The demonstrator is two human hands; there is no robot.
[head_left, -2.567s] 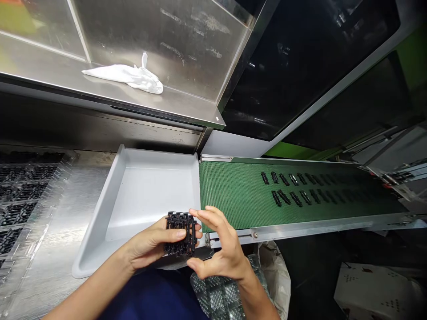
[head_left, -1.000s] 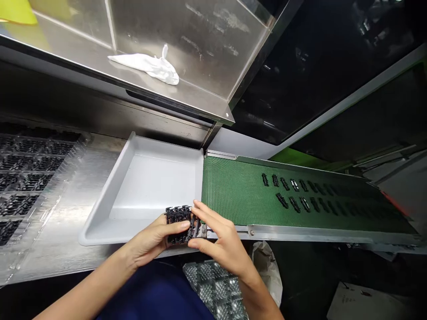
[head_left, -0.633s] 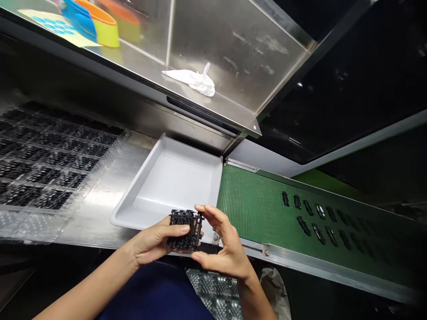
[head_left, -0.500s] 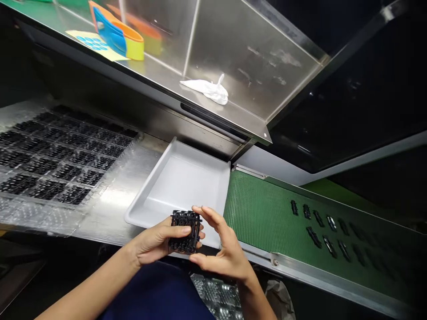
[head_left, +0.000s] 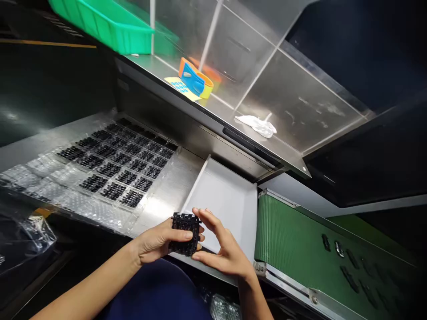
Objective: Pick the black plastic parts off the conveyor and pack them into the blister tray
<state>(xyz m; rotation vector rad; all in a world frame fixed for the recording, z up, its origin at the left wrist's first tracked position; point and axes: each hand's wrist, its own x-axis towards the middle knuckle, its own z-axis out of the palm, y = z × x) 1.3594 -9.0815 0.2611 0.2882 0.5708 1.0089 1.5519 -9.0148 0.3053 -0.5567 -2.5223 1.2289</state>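
A bundle of small black plastic parts point(head_left: 183, 224), packed side by side, is in my left hand point(head_left: 160, 242). My left thumb lies across its front, and the fingers pass behind it. At the bundle's right side is my right hand point(head_left: 223, 249), with thumb and forefinger spread wide near its lower and upper corners. Whether those fingertips touch the parts I cannot tell. Both hands are over the near edge of a white tray point(head_left: 227, 200). To the left, clear plastic trays hold several similar sets of black parts point(head_left: 126, 177).
A green conveyor belt point(head_left: 283, 235) runs off to the right with several black parts point(head_left: 349, 278) on it. On the metal shelf above are a green bin point(head_left: 110, 26), a blue, orange and yellow strap point(head_left: 195, 80) and a crumpled white item point(head_left: 258, 126).
My view has turned left, so the trays, shelf and belt appear further right and lower, and the green bin shows. My hands hold nearly the same pose around the bundle.
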